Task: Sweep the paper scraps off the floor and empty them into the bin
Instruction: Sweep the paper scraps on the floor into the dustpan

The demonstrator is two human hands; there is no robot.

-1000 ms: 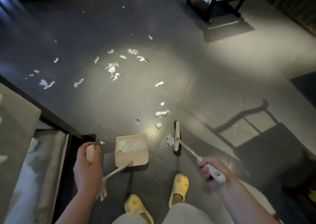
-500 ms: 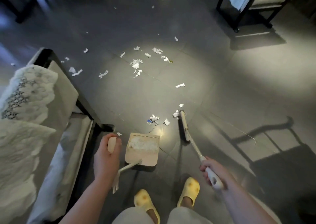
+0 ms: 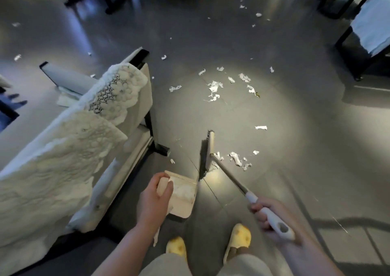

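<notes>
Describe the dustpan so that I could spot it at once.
Start at the white armchair on the left; just right of its black foot, before the yellow slippers, lies the beige dustpan. The left hand grips its handle. Unlike the broom beside it, it is a flat tray holding white scraps.

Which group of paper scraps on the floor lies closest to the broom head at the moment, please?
The small cluster of scraps right beside the broom head, on its right side. The larger scatter lies farther up the floor, well apart from the broom.
</notes>
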